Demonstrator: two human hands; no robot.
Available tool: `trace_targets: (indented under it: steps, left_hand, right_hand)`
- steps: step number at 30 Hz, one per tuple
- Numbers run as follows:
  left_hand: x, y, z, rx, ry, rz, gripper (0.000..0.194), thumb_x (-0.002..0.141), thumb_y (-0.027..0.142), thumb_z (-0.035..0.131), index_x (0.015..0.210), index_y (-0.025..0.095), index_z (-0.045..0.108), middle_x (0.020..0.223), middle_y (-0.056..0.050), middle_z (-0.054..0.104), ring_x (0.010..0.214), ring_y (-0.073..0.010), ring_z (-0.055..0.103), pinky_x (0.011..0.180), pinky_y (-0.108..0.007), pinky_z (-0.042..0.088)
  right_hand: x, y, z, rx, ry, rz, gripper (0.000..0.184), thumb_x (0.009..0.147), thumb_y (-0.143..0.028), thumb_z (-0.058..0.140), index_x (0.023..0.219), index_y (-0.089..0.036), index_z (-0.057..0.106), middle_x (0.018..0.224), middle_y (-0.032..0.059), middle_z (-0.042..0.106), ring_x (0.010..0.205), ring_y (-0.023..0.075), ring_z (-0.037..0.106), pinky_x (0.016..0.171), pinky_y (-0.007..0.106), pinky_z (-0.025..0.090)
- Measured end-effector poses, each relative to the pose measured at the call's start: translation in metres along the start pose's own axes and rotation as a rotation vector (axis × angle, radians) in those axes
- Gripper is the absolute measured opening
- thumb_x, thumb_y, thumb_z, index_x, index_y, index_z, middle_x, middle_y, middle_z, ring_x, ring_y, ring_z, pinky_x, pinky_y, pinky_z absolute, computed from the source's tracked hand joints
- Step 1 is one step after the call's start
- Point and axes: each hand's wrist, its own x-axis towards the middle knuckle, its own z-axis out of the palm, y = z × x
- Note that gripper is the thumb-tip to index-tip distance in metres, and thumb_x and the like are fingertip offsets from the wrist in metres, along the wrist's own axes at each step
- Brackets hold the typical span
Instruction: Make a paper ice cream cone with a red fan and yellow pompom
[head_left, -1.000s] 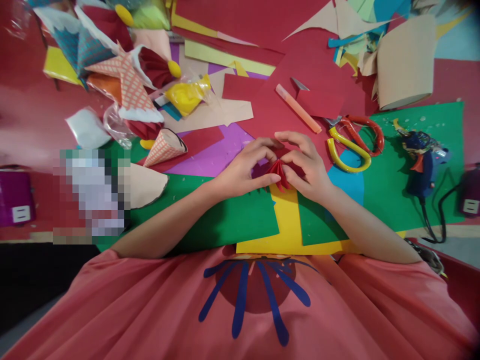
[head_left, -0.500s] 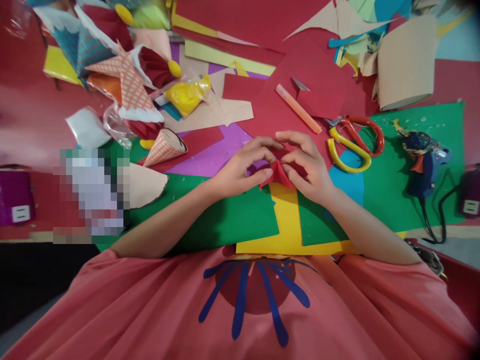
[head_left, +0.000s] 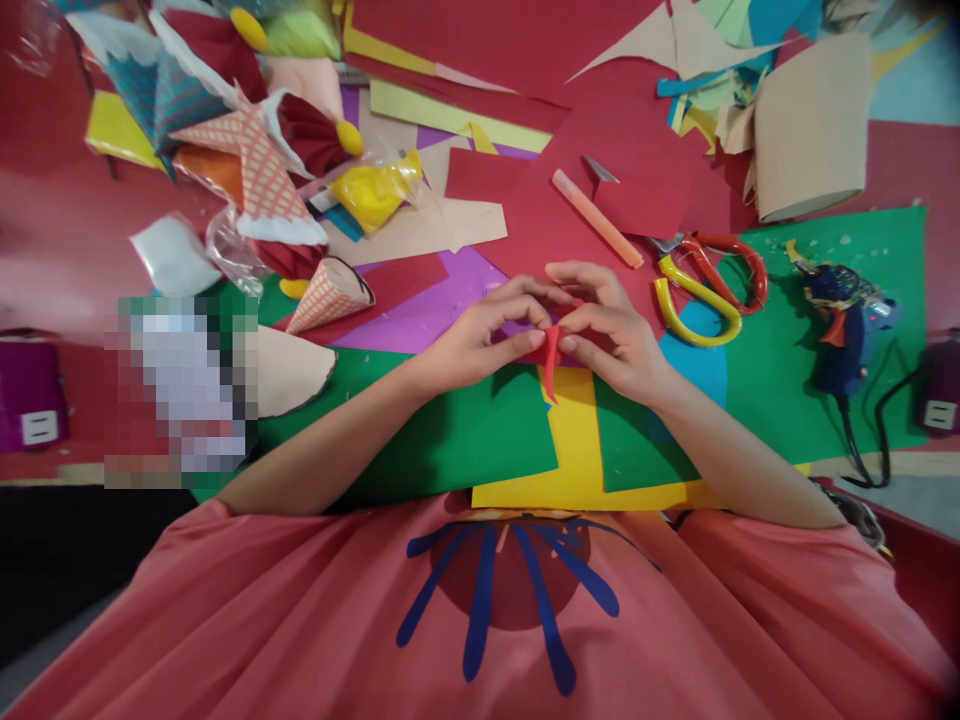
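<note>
Between my fingertips is a small red piece of folded paper [head_left: 553, 362], its narrow end hanging down. My left hand [head_left: 487, 340] pinches it from the left with thumb and fingers. From the other side my right hand [head_left: 613, 332] pinches it too, the two hands nearly touching. Part of the folded paper is hidden behind the fingers. Scissors [head_left: 701, 300] with one yellow and one red handle lie just right of my right hand. Beyond the hands rests an orange marker-like stick [head_left: 598, 217] on red paper.
Green sheets [head_left: 465, 430] and a yellow sheet [head_left: 574, 430] lie under my hands. At right is a blue glue gun [head_left: 847, 320] with its cord, below a beige paper cylinder [head_left: 814, 130]. At left are a patterned cone [head_left: 330, 292], a star-shaped piece [head_left: 255, 150] and a yellow packet [head_left: 375, 190].
The red paper showed fan-like pleats, then a spread fold, and now a narrow strip hangs down. My fingers have shifted slightly on it; both hands stay in place.
</note>
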Motion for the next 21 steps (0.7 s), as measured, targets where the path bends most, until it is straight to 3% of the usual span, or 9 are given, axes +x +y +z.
trace_targets:
  steps: [5,9,15,18,21]
  left_hand:
    - [-0.001,-0.001,0.003,0.119,0.041,0.018,0.036,0.096,0.052,0.045,0.085,0.02,0.057,0.119,-0.01,0.066,0.12,-0.0198,0.059,0.105,-0.039,0.046]
    - [-0.002,0.0,0.001,0.24,0.189,0.053,0.031,0.096,0.05,0.045,0.093,0.022,0.059,0.118,-0.008,0.066,0.114,-0.0192,0.061,0.1,-0.038,0.049]
    - [0.0,0.014,-0.02,0.413,0.388,0.035,0.023,0.097,0.048,0.044,0.1,0.03,0.058,0.12,-0.003,0.064,0.121,-0.02,0.057,0.109,-0.043,0.043]
    - [-0.014,0.027,-0.036,0.529,0.407,0.041,0.019,0.094,0.038,0.054,0.108,0.026,0.058,0.123,-0.007,0.063,0.121,-0.0233,0.056,0.108,-0.047,0.042]
    - [-0.044,0.039,-0.052,0.709,0.508,-0.123,0.029,0.089,0.028,0.06,0.118,0.026,0.056,0.134,-0.008,0.058,0.131,-0.0262,0.05,0.112,-0.05,0.04]
  right_hand:
    - [0.0,-0.001,0.003,-0.095,0.077,-0.05,0.012,0.092,-0.032,0.054,0.087,-0.024,0.062,0.134,0.0083,0.058,0.13,0.0244,0.054,0.107,0.049,0.049]
    - [0.0,0.004,0.0,-0.204,0.216,-0.052,0.007,0.09,-0.023,0.055,0.093,-0.022,0.061,0.13,0.0109,0.061,0.123,0.0249,0.059,0.1,0.051,0.052]
    - [0.001,0.017,-0.006,-0.232,0.272,0.092,0.009,0.088,-0.032,0.062,0.094,-0.026,0.066,0.13,0.0084,0.061,0.127,0.0309,0.054,0.11,0.06,0.041]
    - [0.002,0.017,-0.007,-0.261,0.294,0.095,0.009,0.087,-0.032,0.063,0.094,-0.026,0.065,0.125,0.0089,0.064,0.122,0.0301,0.057,0.108,0.06,0.042]
    - [0.003,0.013,-0.011,-0.251,0.375,0.077,0.005,0.088,-0.03,0.06,0.091,-0.026,0.062,0.12,0.0081,0.066,0.118,0.0282,0.06,0.104,0.057,0.047]
